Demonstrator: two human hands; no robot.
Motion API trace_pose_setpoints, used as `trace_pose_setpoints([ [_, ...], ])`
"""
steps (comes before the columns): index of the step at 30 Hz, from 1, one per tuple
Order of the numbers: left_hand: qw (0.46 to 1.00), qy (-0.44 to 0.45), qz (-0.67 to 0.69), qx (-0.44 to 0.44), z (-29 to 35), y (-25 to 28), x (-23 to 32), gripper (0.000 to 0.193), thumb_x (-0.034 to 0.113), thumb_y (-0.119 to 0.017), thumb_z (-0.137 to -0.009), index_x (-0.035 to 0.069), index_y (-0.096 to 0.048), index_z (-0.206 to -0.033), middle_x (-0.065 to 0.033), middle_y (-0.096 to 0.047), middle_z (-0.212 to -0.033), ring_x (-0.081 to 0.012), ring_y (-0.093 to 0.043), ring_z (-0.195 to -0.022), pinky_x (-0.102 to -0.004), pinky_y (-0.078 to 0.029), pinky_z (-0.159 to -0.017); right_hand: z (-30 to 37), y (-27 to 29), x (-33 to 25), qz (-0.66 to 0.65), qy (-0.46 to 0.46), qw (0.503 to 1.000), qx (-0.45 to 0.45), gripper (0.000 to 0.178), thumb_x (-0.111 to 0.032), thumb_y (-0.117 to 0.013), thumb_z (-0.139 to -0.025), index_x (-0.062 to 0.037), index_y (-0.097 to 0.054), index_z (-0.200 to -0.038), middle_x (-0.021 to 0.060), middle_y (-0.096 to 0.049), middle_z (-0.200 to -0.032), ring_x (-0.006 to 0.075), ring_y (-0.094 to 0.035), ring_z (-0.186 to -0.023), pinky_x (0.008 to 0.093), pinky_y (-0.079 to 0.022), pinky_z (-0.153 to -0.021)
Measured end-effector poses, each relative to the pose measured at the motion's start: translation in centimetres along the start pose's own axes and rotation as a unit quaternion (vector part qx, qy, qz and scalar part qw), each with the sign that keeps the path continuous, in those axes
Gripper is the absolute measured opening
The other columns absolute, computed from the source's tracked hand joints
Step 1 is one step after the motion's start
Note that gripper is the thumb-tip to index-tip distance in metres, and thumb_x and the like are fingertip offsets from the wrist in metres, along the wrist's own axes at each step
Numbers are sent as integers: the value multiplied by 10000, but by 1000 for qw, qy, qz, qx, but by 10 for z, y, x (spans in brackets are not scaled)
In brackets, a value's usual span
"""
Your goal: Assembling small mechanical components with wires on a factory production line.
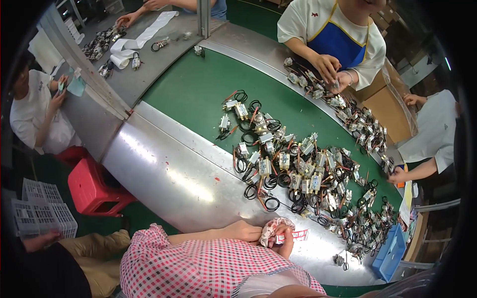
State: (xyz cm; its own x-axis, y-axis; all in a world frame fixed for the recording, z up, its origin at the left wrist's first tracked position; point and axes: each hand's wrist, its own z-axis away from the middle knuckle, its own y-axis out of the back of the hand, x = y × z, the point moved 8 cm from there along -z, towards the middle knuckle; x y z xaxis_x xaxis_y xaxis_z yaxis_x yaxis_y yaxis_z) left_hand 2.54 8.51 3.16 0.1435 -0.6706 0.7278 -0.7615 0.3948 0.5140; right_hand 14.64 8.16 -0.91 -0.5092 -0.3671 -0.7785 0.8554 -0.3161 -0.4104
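Left hand: your left hand [242,231] is lying loosely curled on the steel rim [164,174], holding nothing.
Right hand: your right hand [282,237] is closing around a patterned cloth [272,229] at the rim.
Belt: the green conveyor [198,89] is carrying a heap of wired switch parts [298,169].
Room: co-workers are sitting around; a red stool [89,186] is standing left.

Factory assembly line: workers sitting around green conveyor belt [198,89], sorting wired electrical parts [298,169], steel rim [169,169] framing it.
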Motion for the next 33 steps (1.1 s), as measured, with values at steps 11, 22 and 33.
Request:
trace_pose_setpoints([
  [11,988,107,78,-75,-11,86,-24,180,187,-549,-780,29,-552,-866,-95,-533,-774,-220,-541,-642,-318,-441,-555,-7,-2,-7,-70,44,996,-17,305,-274,-374,-868,-61,-380,-650,47,-397,-590,83,-325,-375,167,-297,-315],
  [22,917,258,-164,257,-6,255,-76,139,64,-493,-809,15,-552,-924,-74,-544,-817,-143,-513,-666,-244,-422,-585,-6,3,-9,-58,54,996,-39,295,-284,-444,-832,-29,-429,-684,96,-443,-634,131,-385,-396,221,-350,-352],
  [33,744,455,-290,394,4,441,-323,717,457,-560,-722,13,-311,-1227,-301,-335,-1187,-447,-368,-1077,-435,-324,-914,-8,1,-6,8,50,999,4,295,-297,-442,-833,-35,-413,-699,85,-432,-629,122,-361,-383,208,-327,-320],
])
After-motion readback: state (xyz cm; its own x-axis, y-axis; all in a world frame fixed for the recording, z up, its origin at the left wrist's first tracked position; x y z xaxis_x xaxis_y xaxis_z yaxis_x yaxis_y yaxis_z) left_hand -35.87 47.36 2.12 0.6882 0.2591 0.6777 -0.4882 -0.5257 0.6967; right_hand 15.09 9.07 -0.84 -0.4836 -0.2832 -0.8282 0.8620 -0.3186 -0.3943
